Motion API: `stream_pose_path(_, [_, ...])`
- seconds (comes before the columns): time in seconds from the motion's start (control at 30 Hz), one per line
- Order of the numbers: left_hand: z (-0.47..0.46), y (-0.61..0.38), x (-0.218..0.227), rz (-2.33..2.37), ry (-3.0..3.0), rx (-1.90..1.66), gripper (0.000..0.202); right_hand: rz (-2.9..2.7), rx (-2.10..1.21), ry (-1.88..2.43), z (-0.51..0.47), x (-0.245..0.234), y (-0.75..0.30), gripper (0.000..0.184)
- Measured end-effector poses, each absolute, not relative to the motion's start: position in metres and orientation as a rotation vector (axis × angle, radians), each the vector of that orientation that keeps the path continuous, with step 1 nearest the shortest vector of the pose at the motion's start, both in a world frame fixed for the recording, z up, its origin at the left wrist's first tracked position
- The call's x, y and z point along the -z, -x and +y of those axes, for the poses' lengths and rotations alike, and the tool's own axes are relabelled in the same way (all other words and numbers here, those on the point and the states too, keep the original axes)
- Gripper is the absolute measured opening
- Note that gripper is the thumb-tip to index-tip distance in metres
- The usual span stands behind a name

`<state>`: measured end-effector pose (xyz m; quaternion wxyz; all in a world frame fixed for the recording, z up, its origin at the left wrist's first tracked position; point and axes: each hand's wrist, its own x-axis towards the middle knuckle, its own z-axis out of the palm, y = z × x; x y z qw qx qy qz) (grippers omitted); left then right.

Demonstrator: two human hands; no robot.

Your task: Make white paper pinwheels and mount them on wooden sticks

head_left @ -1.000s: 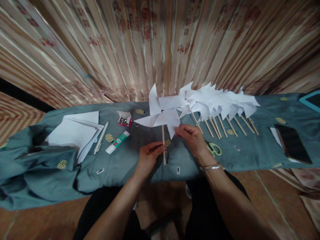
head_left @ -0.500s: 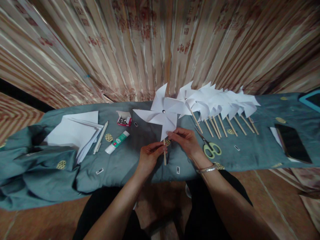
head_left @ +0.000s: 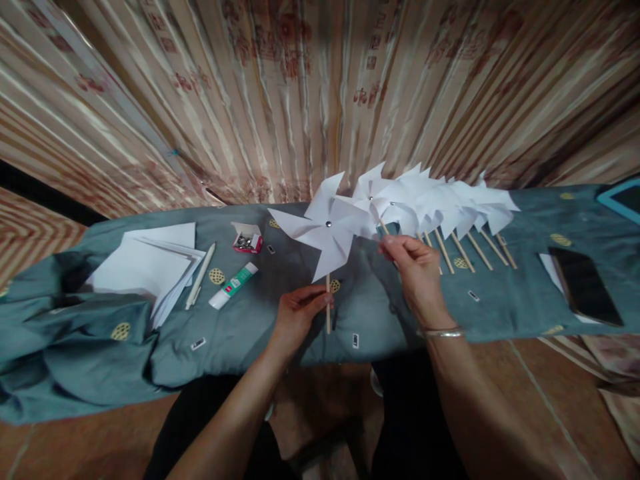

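Observation:
A white paper pinwheel (head_left: 328, 248) with a silvery pin at its centre is held upright over the cloth. Its wooden stick is pinched between the thumb and fingers of my left hand (head_left: 299, 312). My right hand (head_left: 416, 268) is closed at the pinwheel's right blade tip, in front of a neighbouring pinwheel's stick. Whether its fingertips grip the blade, that stick or nothing is hidden. Several more white pinwheels (head_left: 460, 200) lie overlapping in a row to the right, their sticks pointing toward me.
On the grey-green cloth (head_left: 280, 267) at left are folded white paper sheets (head_left: 145, 260), a white pen (head_left: 201, 275), a glue stick (head_left: 233, 285) and an open box of metal pins (head_left: 247, 239). A dark phone (head_left: 585, 285) lies at right. A patterned curtain (head_left: 310, 100) hangs behind.
My right hand has left the lower blade and moved right and slightly up, covering the scissors. The pinwheel's blades have turned slightly clockwise. My left hand keeps its hold on the stick.

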<state>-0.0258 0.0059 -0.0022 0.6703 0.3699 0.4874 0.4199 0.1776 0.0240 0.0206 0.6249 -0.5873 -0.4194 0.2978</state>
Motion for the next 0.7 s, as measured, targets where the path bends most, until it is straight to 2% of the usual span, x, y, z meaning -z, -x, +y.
stream_pose_path(0.1, [0.005,0.026,0.0,1.083,-0.832,-0.915,0.027,-0.928,-0.586,1.364,0.029,-0.019,-0.191,0.023])
stream_pose_path(0.33, [0.005,0.027,-0.003,1.073,-0.854,-0.89,0.025,-0.971,-0.778,1.363,0.031,-0.017,-0.181,0.017])
stream_pose_path(0.47, [0.006,0.027,-0.002,1.102,-0.844,-0.91,0.027,-0.917,-0.775,1.348,0.031,-0.017,-0.177,0.015])
stream_pose_path(0.7, [0.008,0.027,0.001,1.101,-0.807,-0.942,0.03,-0.879,-0.854,1.313,0.029,-0.017,-0.17,0.019])
